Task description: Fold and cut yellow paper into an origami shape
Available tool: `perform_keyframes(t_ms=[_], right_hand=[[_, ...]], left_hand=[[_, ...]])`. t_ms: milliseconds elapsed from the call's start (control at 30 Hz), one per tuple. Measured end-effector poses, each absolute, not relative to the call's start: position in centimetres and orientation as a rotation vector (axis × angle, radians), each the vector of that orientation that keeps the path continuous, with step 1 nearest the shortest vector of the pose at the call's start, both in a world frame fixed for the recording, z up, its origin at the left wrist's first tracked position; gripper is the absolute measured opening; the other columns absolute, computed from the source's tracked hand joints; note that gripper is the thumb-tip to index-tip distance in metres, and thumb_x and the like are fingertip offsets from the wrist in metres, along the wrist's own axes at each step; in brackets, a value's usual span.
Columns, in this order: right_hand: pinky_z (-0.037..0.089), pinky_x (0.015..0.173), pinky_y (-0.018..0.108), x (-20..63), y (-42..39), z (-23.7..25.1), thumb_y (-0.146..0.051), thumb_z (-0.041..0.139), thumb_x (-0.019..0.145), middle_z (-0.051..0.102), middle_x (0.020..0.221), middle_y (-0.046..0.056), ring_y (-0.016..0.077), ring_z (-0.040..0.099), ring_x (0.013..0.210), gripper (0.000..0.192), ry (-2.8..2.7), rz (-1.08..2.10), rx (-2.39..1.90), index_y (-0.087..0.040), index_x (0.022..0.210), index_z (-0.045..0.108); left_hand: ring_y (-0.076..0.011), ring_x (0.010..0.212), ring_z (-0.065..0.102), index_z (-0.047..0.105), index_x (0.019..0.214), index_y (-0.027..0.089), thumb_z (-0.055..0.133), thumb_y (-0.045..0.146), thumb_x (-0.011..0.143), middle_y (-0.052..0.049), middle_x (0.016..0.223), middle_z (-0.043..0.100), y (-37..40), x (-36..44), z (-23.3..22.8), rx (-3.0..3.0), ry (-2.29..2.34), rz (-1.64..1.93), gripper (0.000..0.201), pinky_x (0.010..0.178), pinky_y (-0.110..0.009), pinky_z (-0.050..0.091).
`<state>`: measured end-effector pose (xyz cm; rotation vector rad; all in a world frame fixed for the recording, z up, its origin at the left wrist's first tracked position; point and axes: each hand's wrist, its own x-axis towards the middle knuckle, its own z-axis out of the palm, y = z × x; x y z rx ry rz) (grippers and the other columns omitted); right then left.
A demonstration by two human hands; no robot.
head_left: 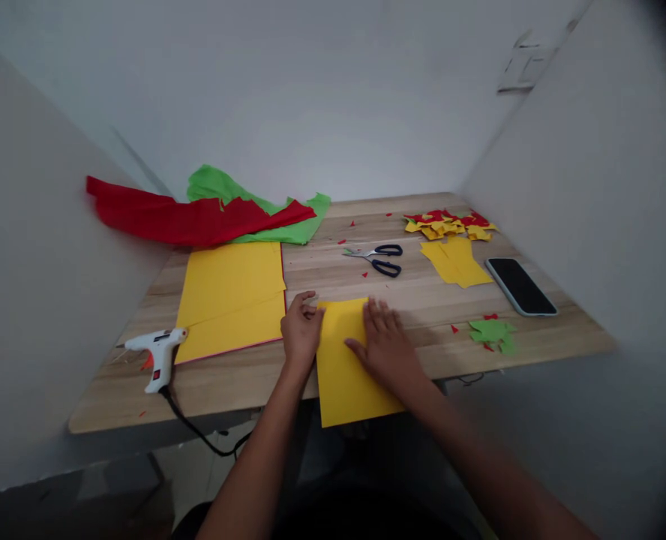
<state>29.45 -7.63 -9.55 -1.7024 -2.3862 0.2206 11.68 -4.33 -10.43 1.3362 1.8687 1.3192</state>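
Note:
A sheet of yellow paper lies at the front edge of the table, its lower part sticking out over the edge. My left hand is at its upper left corner, thumb and bent fingers pinched on the paper's left side. Along the right side, my right hand rests flat on the sheet with its fingers stretched forward and its thumb out over the paper. Just beyond the hands, a pair of scissors with dark handles lies with its blades slightly apart, pointing left.
To the left are larger yellow sheets, red paper, green paper and a white glue gun with a cord. To the right lie cut scraps, yellow pieces, green bits and a phone. Walls enclose three sides.

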Motion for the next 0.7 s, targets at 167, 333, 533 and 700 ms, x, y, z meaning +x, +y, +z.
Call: perform_keyframes(t_ms=[167, 333, 533, 700], right_hand=[[0.017, 0.121, 0.051, 25.4, -6.1, -10.1, -0.062, 0.030, 0.098, 0.025, 0.160, 0.026, 0.0378, 0.020, 0.150, 0.082, -2.437, 0.317, -1.560, -0.002, 0.153, 0.031], [0.017, 0.121, 0.048, 27.6, -4.6, -11.1, -0.060, 0.037, 0.097, 0.023, 0.160, 0.026, 0.0361, 0.019, 0.150, 0.085, -2.425, 0.269, -1.650, 0.003, 0.153, 0.027], [0.016, 0.121, 0.054, 30.6, -5.1, -11.3, -0.054, 0.033, 0.098, 0.027, 0.161, 0.020, 0.0340, 0.023, 0.149, 0.078, -2.392, 0.209, -1.777, -0.001, 0.155, 0.025], [0.021, 0.119, 0.058, 34.6, -9.0, -12.4, -0.047, 0.036, 0.099, 0.031, 0.161, 0.011, 0.0334, 0.025, 0.149, 0.070, -2.425, 0.084, -1.727, -0.015, 0.159, 0.018]], left_hand=[[-0.0154, 0.065, 0.067, 0.067, 0.117, 0.019, 0.067, 0.022, 0.077, 0.002, 0.067, 0.069, -4.3, 11.4, -10.4, 1.351, 1.818, 1.319, 0.040, 0.065, -0.024, 0.051], [-0.0159, 0.066, 0.067, 0.066, 0.120, 0.020, 0.066, 0.020, 0.079, 0.001, 0.069, 0.070, -4.5, 11.5, -10.5, 1.313, 1.830, 1.341, 0.041, 0.065, -0.025, 0.050], [-0.0164, 0.067, 0.067, 0.066, 0.121, 0.021, 0.066, 0.021, 0.080, 0.002, 0.068, 0.069, -4.6, 11.5, -10.8, 1.322, 1.823, 1.339, 0.041, 0.065, -0.025, 0.050], [-0.0171, 0.068, 0.067, 0.066, 0.120, 0.021, 0.065, 0.020, 0.079, 0.002, 0.069, 0.069, -4.6, 11.4, -10.6, 1.336, 1.847, 1.319, 0.041, 0.066, -0.026, 0.049]])
